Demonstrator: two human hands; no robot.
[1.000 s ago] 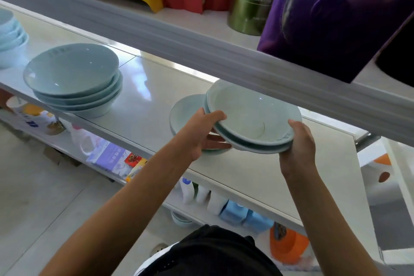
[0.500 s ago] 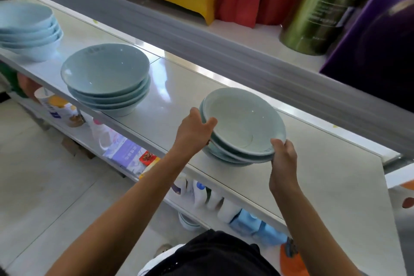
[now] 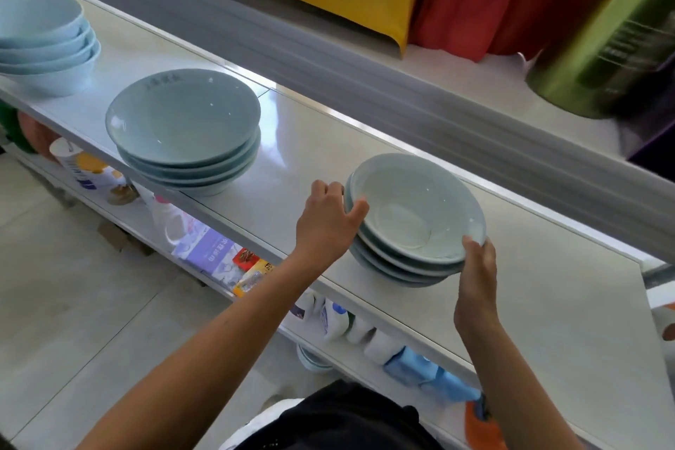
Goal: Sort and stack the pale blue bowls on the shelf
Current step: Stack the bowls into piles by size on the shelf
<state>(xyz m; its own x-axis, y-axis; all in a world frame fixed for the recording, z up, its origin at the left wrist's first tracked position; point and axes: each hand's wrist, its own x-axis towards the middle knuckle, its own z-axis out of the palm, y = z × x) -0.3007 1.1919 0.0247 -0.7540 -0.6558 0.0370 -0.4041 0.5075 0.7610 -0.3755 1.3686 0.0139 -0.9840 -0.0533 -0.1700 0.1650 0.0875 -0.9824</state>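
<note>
Nested bowl stack [image 3: 412,215] now down on shelf [image 3: 310,157], left hand [image 3: 325,223] and right hand [image 3: 476,278] gripping its rim.

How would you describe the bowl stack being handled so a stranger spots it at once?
Find the long white shelf. Of the pale blue bowl stacks on it, take the rightmost stack. Only this one has the left hand and right hand gripping its rim.

Just the one head cam, looking forward and down on the shelf [image 3: 299,157] from up close. Shelf runs from 10 o'clock to 4 o'clock, and both arms [image 3: 204,358] enter the frame from 6.
</note>
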